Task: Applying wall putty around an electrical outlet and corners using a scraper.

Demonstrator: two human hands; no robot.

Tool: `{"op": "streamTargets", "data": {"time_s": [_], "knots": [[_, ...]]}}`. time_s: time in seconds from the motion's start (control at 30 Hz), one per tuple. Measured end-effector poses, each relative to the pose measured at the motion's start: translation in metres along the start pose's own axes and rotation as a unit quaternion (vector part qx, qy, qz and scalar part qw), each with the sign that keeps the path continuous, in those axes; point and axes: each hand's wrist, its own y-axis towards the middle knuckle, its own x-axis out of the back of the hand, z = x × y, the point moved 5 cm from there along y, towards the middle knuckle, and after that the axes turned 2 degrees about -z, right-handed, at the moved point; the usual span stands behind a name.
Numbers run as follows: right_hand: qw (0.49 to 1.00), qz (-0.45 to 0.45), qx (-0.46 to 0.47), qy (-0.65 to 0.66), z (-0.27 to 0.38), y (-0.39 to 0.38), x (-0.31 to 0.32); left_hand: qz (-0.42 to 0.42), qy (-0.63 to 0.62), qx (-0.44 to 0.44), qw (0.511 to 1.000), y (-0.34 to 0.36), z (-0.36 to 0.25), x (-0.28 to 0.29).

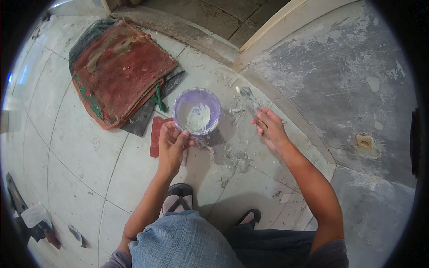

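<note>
My left hand (172,142) is closed on the near rim of a purple plastic bowl (213,103). Inside the bowl lies a smear of whitish paste (198,118), and dried drips hang off its rim. Off to the right, my right hand (271,127) grips a putty knife (249,99) by its handle. The blade points up and away from me, with a bit of white paste at its tip. Bowl and blade are apart. Partly behind my left hand, a red flat piece (156,134) lies on the floor.
Folded, dirty red mats (125,71) lie on the tiled floor (80,165) at far left. A patchy grey wall (321,85) with a socket (364,142) rises at right. A doorway sill (192,33) crosses the back. Plaster crumbs (239,165) litter the floor; several tools (38,223) lie lower left.
</note>
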Motion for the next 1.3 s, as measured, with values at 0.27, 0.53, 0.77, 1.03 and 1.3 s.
{"op": "streamTargets", "data": {"time_s": [0.27,0.53,0.77,1.03,1.3], "knots": [[0.996,-0.033,0.048,-0.071,0.002,0.033,0.006,-0.021,0.000,0.010,1.000,0.005,0.000,0.008],[0.992,-0.054,0.103,-0.041,-0.011,0.021,0.001,-0.017,0.013,0.007,1.000,0.006,0.003,0.009],[0.992,0.008,0.125,-0.024,-0.005,0.002,-0.024,-0.013,0.070,0.021,0.997,0.010,0.005,0.019],[0.972,0.027,0.198,-0.120,0.011,-0.017,-0.028,-0.009,0.076,0.013,0.997,0.009,0.001,0.009],[0.817,0.023,0.385,-0.428,0.043,-0.027,-0.037,-0.007,0.069,0.005,0.998,0.007,-0.001,0.012]]}}
